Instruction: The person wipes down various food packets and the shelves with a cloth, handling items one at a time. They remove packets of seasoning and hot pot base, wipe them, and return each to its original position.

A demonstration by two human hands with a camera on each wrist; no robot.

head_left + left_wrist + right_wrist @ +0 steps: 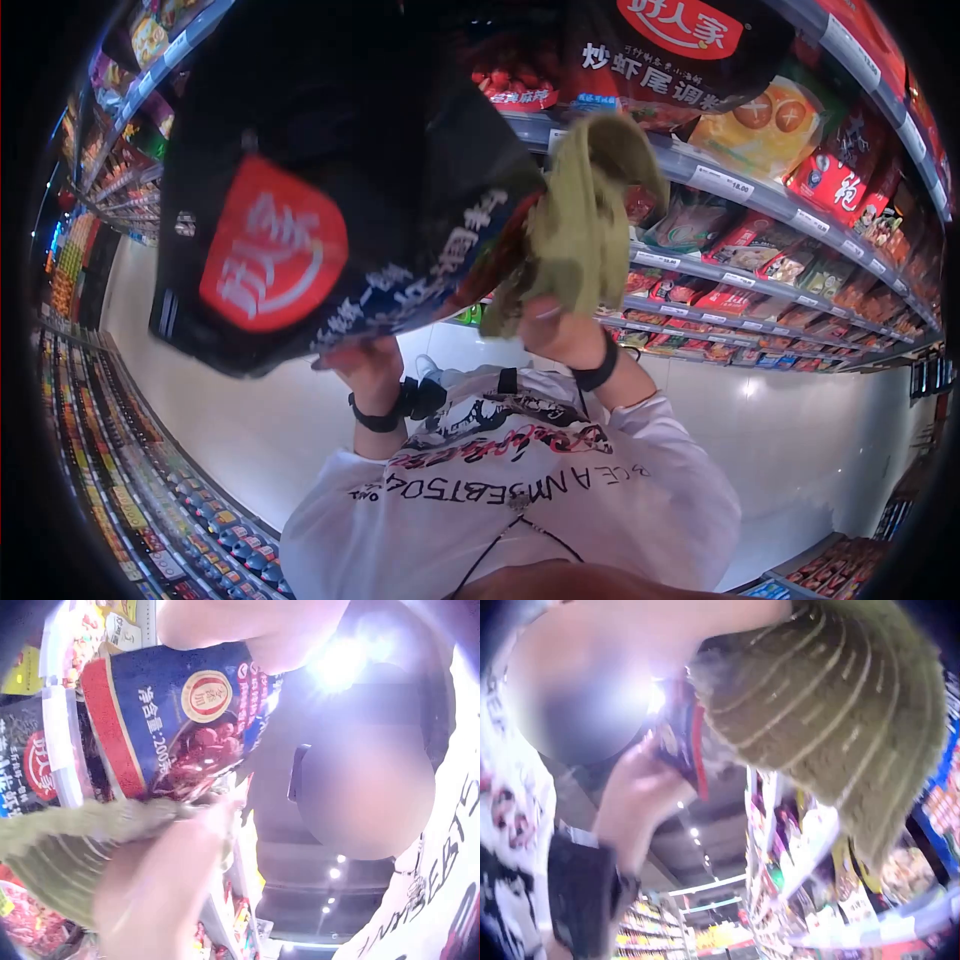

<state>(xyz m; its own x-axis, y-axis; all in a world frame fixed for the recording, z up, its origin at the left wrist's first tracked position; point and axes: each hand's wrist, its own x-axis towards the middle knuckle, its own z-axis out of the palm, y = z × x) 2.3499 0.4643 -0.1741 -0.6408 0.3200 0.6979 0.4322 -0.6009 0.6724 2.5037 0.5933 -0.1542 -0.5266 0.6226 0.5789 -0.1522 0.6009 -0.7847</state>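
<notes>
My left hand (368,372) grips the lower edge of a large black seasoning packet (400,150) with a red logo. The packet is tilted and lifted close to the head camera. Its blue face with a red edge strip shows in the left wrist view, where the packet (180,697) hangs from the left fingers. My right hand (565,335) holds a folded olive-green ribbed cloth (590,220) beside the packet's side edge. In the right wrist view the cloth (817,705) spreads out wide. The left wrist view has the right hand (161,885) and cloth right at the packet's end.
Shelves with price rails (720,182) rise in front and to the right, full of bagged foods. Another black packet (680,55) of the same brand sits on the upper shelf. More stocked shelves (130,450) run along the left, beyond a pale floor (200,400).
</notes>
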